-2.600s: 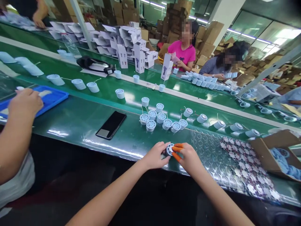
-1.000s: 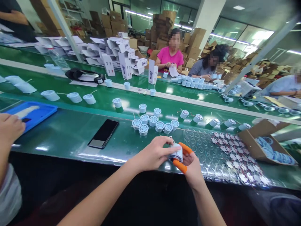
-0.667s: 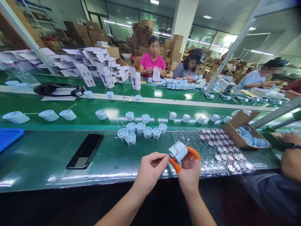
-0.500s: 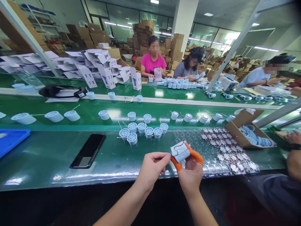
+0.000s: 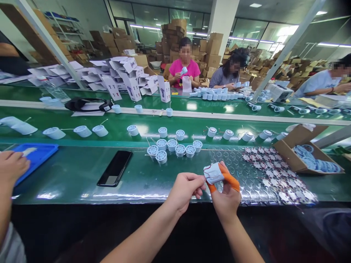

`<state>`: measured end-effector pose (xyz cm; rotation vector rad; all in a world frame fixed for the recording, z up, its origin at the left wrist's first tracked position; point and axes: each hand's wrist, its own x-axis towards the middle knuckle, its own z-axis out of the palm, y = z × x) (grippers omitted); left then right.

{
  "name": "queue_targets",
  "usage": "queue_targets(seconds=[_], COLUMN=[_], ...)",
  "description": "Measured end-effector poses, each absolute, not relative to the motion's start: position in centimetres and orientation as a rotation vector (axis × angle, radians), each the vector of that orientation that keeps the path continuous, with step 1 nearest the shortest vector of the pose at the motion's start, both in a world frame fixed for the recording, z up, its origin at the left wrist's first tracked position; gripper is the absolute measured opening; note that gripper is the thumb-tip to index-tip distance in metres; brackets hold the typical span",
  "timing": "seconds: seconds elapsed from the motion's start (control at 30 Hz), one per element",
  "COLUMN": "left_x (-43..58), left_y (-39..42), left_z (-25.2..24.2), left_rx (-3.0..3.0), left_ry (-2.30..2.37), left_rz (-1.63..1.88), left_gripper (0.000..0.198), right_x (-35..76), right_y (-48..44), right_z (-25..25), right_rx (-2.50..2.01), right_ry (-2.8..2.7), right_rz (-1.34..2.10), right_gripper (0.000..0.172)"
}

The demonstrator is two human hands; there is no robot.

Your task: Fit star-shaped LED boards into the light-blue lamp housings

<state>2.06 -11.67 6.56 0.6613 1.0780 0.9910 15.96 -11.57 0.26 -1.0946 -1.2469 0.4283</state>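
My right hand (image 5: pixel 226 197), with orange covers on its thumb and a finger, grips a light-blue cylindrical housing (image 5: pixel 214 173) tilted over the bench's front part. A thin dark red wire runs across the housing's side. At the housing's left end, my left hand (image 5: pixel 188 190) is closed in a pinch; whatever lies between its fingertips is too small to make out. Beyond my hands, a cluster of similar light-blue housings (image 5: pixel 172 145) stands upright, some with pale wires sticking out. White star-shaped circuit boards (image 5: pixel 276 171) with wires lie on bubble wrap (image 5: pixel 229 166) to the right.
A black phone (image 5: pixel 115 168) and a blue tray (image 5: pixel 38 155) lie leftward, another person's hand (image 5: pixel 13 164) at the tray. An open carton (image 5: pixel 290 151) holds light-blue rings at right. More housings line the green belt (image 5: pixel 142 122). Co-workers sit across, beside white boxes (image 5: pixel 120 76).
My view has swung left, so things sit further right. Another person's hand has appeared at the blue tray. Across the belt, a co-worker has raised a light-blue piece. My grip looks the same.
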Motion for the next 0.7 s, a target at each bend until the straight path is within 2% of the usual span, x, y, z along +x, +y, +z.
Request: queue_targets(seconds=[0.2, 0.37, 0.7], left_x=[2.8, 2.6, 3.0], left_y=[-11.4, -11.6, -11.4], left_z=[7.4, 8.2, 7.9], left_rx=[0.688, 0.729, 0.66], left_ry=[1.133, 1.049, 1.073], left_rz=[1.054, 0.992, 1.002], left_gripper=[0.02, 0.028, 0.027], right_x=[15.4, 15.3, 16.1], right_y=[-11.7, -11.9, -11.6], right_z=[1.5, 1.8, 0.6], right_rx=[-1.053, -1.045, -1.109], right_ry=[-1.042, -0.94, -1.069], right_rz=[0.609, 0.686, 0.595], right_gripper=[0.051, 0.054, 0.051])
